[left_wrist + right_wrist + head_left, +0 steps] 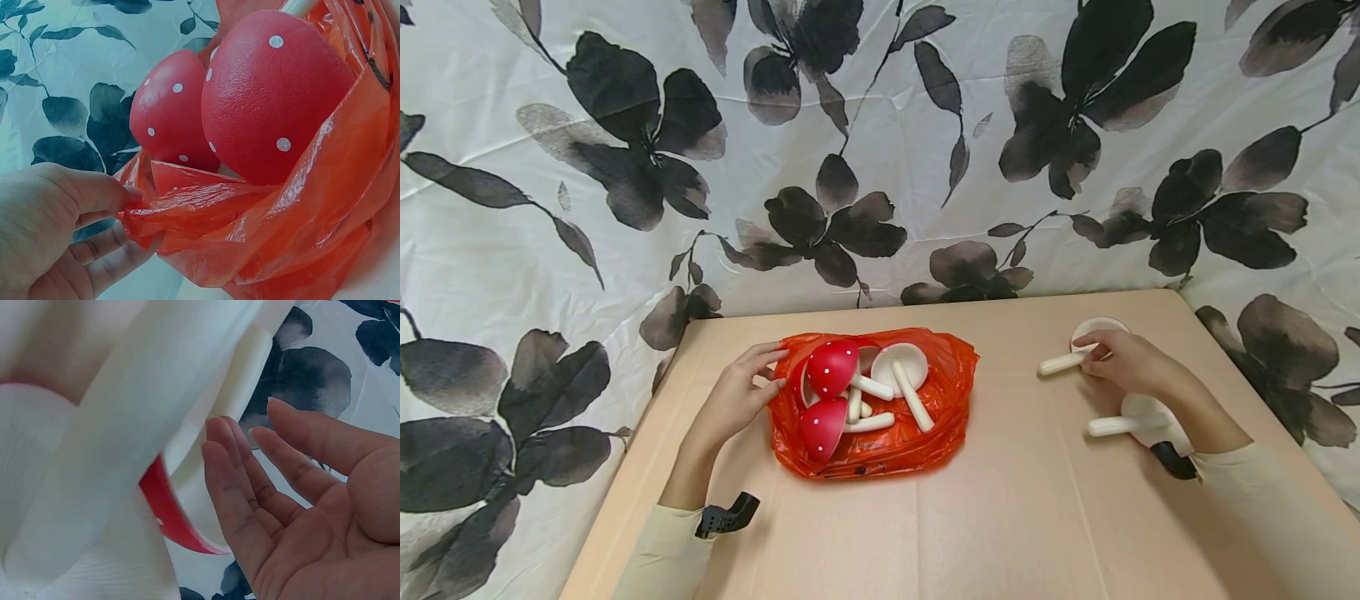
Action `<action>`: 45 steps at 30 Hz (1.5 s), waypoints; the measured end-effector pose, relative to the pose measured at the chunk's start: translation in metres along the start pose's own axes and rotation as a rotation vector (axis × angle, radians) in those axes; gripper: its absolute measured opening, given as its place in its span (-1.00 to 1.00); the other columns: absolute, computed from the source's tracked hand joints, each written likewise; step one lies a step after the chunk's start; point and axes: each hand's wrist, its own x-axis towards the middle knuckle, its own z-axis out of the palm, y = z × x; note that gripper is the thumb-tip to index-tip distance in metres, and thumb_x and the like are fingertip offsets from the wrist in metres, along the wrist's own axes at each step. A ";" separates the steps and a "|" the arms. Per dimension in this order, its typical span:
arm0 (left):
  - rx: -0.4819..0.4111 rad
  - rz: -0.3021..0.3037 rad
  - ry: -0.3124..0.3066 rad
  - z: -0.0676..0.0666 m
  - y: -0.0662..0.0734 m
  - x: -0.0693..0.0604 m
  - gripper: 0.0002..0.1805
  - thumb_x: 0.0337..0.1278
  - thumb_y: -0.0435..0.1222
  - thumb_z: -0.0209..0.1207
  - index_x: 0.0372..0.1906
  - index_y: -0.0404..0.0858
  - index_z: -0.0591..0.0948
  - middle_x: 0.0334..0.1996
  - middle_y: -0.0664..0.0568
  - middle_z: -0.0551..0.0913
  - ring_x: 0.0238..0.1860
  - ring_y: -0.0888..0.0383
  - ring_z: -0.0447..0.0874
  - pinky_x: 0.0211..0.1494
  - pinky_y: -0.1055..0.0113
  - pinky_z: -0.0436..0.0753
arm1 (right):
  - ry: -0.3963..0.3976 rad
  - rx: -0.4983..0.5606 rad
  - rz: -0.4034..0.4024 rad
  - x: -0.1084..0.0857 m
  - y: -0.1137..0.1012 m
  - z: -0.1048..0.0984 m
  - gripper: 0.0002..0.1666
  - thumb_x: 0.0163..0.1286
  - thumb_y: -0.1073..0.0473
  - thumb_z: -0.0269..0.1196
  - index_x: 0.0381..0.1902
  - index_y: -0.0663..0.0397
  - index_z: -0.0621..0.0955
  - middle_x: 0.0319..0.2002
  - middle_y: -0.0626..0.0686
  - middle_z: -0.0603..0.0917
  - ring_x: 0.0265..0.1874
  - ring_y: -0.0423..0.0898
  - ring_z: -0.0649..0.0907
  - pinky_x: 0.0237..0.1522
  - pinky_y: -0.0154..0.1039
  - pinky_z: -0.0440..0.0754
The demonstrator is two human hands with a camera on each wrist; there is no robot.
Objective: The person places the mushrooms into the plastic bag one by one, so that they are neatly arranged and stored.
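An orange-red plastic bag [953,417] sits opened on the table, holding several toy mushrooms with white stems. Two show red, white-dotted caps [833,368]; another turns its pale underside [907,363] up. At the bag's left rim, my left hand [741,396] pinches the plastic between thumb and fingers, as the left wrist view shows. My right hand [1123,362] is beside a mushroom [1062,363] lying cap-down at the table's far right. In the right wrist view its fingers are loosely bent, holding nothing. Another cap-down mushroom [1112,426] lies nearer, partly behind the right forearm.
The light wooden table [1000,517] carries the bag and the loose mushrooms. White cloth with dark flowers [827,229] hangs behind the table and shows along both sides. Black bands [727,514] are on both wrists.
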 end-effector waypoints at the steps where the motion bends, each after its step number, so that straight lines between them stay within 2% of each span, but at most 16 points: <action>1: -0.002 0.001 0.000 0.000 0.000 0.000 -0.50 0.25 -0.47 0.25 0.30 -0.32 0.57 0.34 -0.13 0.49 -0.06 -0.03 0.68 -0.18 0.30 0.77 | -0.010 -0.003 0.003 0.001 0.002 0.000 -0.56 0.33 0.42 0.31 0.12 0.57 0.52 -0.28 0.20 0.70 -0.30 -0.13 0.65 -0.35 -0.43 0.58; 5: -0.002 0.011 0.003 0.000 -0.001 0.000 -0.51 0.25 -0.47 0.24 0.29 -0.31 0.58 0.33 -0.14 0.49 -0.06 -0.03 0.68 -0.19 0.31 0.77 | -0.067 0.020 0.004 0.005 0.009 0.000 -0.51 0.34 0.44 0.28 0.16 0.65 0.45 -0.30 0.23 0.72 -0.32 -0.14 0.64 -0.34 -0.43 0.56; 10: -0.006 0.006 0.003 0.001 -0.001 0.000 -0.51 0.25 -0.46 0.25 0.30 -0.29 0.57 0.34 -0.13 0.49 -0.08 -0.02 0.68 -0.21 0.35 0.76 | -0.135 0.004 0.037 0.011 0.015 0.001 -0.40 0.36 0.40 0.27 0.24 0.67 0.36 -0.32 0.17 0.70 -0.40 -0.16 0.55 -0.38 -0.39 0.50; 15: -0.006 -0.002 0.012 0.001 0.000 -0.001 -0.50 0.24 -0.45 0.28 0.30 -0.28 0.57 0.32 -0.13 0.50 -0.09 -0.01 0.68 -0.23 0.37 0.75 | -0.132 -0.090 0.064 0.015 0.015 0.001 -0.46 0.42 0.25 0.27 0.19 0.59 0.46 -0.32 0.11 0.70 -0.36 -0.11 0.56 -0.32 -0.28 0.51; 20: -0.010 -0.009 0.008 0.000 0.001 -0.001 -0.50 0.24 -0.45 0.28 0.30 -0.28 0.57 0.32 -0.13 0.50 -0.08 -0.01 0.67 -0.23 0.36 0.76 | -0.142 -0.134 0.141 0.014 0.011 -0.002 -0.47 0.48 0.14 0.20 0.22 0.48 0.51 -0.35 0.04 0.70 -0.33 -0.07 0.56 -0.25 -0.21 0.47; 23: -0.012 -0.011 0.005 0.000 0.001 0.000 -0.50 0.25 -0.45 0.26 0.30 -0.28 0.57 0.33 -0.13 0.49 -0.09 -0.01 0.67 -0.22 0.36 0.76 | -0.131 -0.133 0.164 0.012 0.008 -0.002 -0.49 0.46 0.16 0.21 0.21 0.44 0.53 -0.27 0.14 0.70 -0.27 0.02 0.59 -0.23 -0.18 0.49; 28: -0.005 -0.011 0.000 0.001 0.000 0.001 -0.50 0.24 -0.46 0.24 0.30 -0.28 0.57 0.35 -0.12 0.48 -0.08 0.00 0.68 -0.20 0.38 0.75 | -0.069 -0.112 0.163 0.011 0.008 -0.002 -0.54 0.40 0.24 0.26 0.18 0.39 0.57 -0.08 0.37 0.64 -0.14 0.18 0.58 -0.20 -0.13 0.55; 35: -0.003 0.003 0.005 0.001 -0.001 0.002 -0.50 0.24 -0.46 0.24 0.30 -0.29 0.57 0.33 -0.13 0.49 -0.10 -0.01 0.68 -0.21 0.44 0.72 | -0.026 -0.018 0.196 0.011 0.009 0.000 -0.42 0.40 0.29 0.24 0.34 0.38 0.43 0.00 0.47 0.59 -0.22 0.11 0.63 -0.31 -0.19 0.65; 39: -0.002 0.004 0.007 0.002 -0.001 0.002 -0.50 0.24 -0.47 0.24 0.30 -0.28 0.57 0.33 -0.13 0.49 -0.09 -0.01 0.69 -0.20 0.40 0.74 | -0.029 0.019 0.209 0.011 0.008 0.000 -0.38 0.39 0.35 0.21 0.37 0.39 0.37 0.05 0.52 0.54 -0.17 0.17 0.63 -0.34 -0.16 0.68; 45: -0.012 -0.003 0.006 0.002 -0.001 0.001 -0.49 0.24 -0.48 0.23 0.31 -0.29 0.56 0.33 -0.13 0.49 -0.08 -0.01 0.68 -0.20 0.35 0.76 | -0.063 0.017 0.193 0.010 0.007 -0.001 -0.33 0.32 0.43 0.19 0.39 0.41 0.35 0.07 0.53 0.54 -0.12 0.20 0.61 -0.33 -0.17 0.64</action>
